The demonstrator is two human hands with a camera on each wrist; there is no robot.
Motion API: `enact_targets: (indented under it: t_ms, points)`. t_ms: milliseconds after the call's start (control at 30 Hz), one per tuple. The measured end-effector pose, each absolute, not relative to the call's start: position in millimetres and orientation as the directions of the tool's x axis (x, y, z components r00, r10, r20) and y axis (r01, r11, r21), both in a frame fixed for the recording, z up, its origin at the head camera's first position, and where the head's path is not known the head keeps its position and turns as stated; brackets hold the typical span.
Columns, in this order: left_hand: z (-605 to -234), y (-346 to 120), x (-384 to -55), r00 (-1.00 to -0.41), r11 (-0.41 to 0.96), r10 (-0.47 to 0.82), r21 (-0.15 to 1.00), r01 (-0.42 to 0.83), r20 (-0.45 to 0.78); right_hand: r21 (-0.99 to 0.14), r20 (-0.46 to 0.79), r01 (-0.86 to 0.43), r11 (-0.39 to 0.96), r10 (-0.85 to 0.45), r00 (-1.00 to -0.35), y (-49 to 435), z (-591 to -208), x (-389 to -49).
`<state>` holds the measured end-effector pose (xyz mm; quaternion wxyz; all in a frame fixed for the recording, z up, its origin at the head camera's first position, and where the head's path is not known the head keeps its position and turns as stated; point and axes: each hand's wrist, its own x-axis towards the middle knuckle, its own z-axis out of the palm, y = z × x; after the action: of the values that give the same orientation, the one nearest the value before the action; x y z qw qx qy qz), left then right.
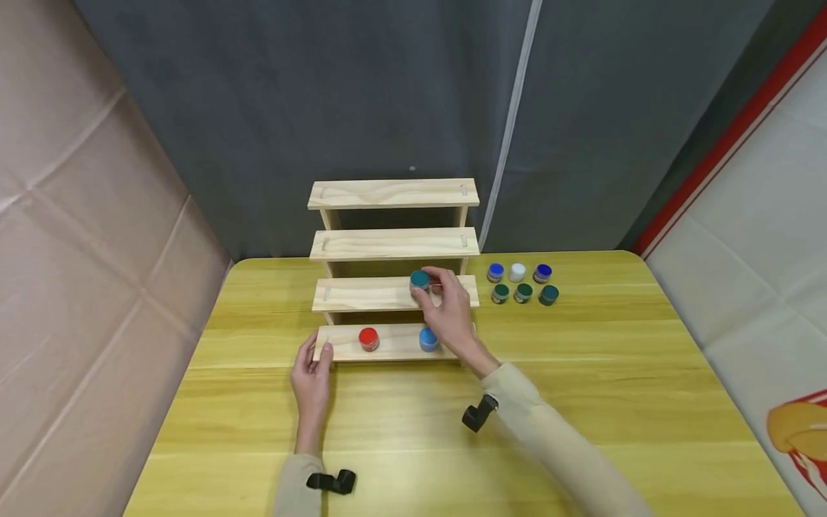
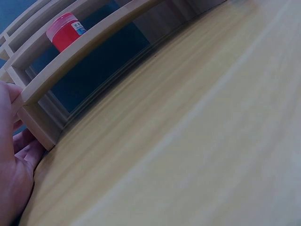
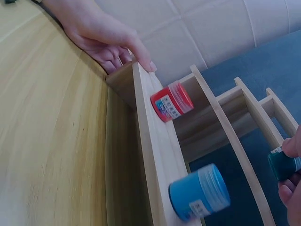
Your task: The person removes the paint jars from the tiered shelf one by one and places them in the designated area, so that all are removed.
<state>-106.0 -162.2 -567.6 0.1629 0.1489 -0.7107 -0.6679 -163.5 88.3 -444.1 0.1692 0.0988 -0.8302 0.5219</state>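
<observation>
My right hand (image 1: 450, 310) pinches a dark green paint jar (image 1: 419, 279) between thumb and fingers, over the second step from the bottom of a wooden tiered shelf (image 1: 394, 244). The same jar (image 3: 283, 164) shows at the right edge of the right wrist view. My left hand (image 1: 311, 377) grips the left end of the lowest step, thumb on top and fingers round the side. A red paint jar (image 1: 369, 339) stands left of centre on that step. Toward its right end stands a light blue paint jar (image 1: 428, 339), partly under my right forearm's line.
Right of the shelf, several jars stand on the table in two rows. The back row has a blue jar (image 1: 495, 272), a white jar (image 1: 517, 272) and a dark blue jar (image 1: 543, 273); green jars (image 1: 523, 293) form the front row. A grey curtain (image 1: 291, 129) hangs behind.
</observation>
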Motion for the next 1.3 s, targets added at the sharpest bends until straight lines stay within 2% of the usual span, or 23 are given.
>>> enact_targets:
  t_ms: [300, 900, 1300]
  points:
    - [-568.3, -161.6, -106.3, -0.895, 0.063, -0.441, 0.997, 0.040, 0.064, -0.843, 0.386, -0.320, 0.432, 0.072, -0.920, 110.6, -445.2, -158.7]
    - [-571.0, -163.4, -107.3, -0.900, 0.070, -0.432, 0.997, 0.036, 0.063, -0.776, 0.491, -0.368, 0.512, 0.123, -0.863, 160.6, -434.2, -154.3]
    - [-571.0, -162.1, -107.2, -0.896, 0.079, -0.439, 0.996, 0.031, 0.063, -0.815, 0.465, -0.313, 0.488, 0.229, -0.855, 190.9, -450.1, -150.9]
